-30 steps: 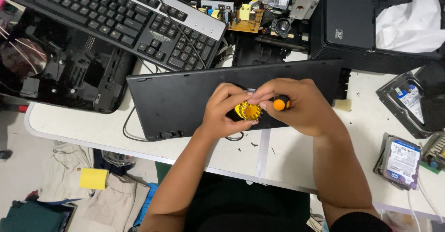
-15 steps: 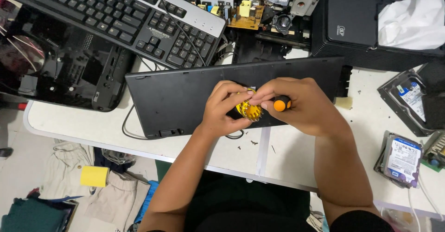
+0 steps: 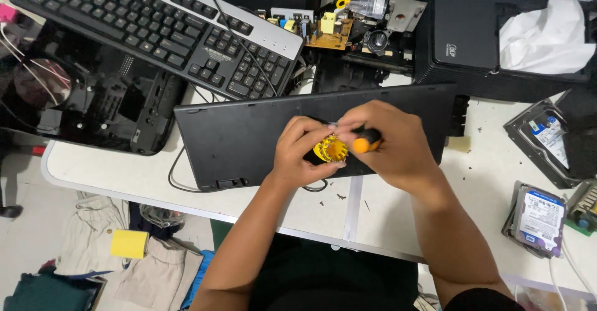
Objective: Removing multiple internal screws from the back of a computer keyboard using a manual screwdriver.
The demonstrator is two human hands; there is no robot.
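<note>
A black keyboard (image 3: 249, 134) lies face down on the white table (image 3: 124, 174), its flat back up. Over its right half my two hands meet. My left hand (image 3: 301, 152) pinches a small yellow ring-shaped holder (image 3: 331, 149) with teeth round its rim. My right hand (image 3: 395, 143) is closed round a screwdriver with an orange and black handle (image 3: 365, 142), whose end touches the yellow holder. The screwdriver's tip is hidden by my fingers.
A second black and silver keyboard (image 3: 155, 28) rests at the back left on a dark opened case (image 3: 81, 99). Circuit boards (image 3: 329, 31), a black box with white tissue (image 3: 541, 34), and hard drives (image 3: 538, 214) lie at the right. Small screws (image 3: 339, 196) lie near the front edge.
Both hands stay together over the upturned keyboard; they shift only slightly, and the yellow holder turns a little between my fingers.
</note>
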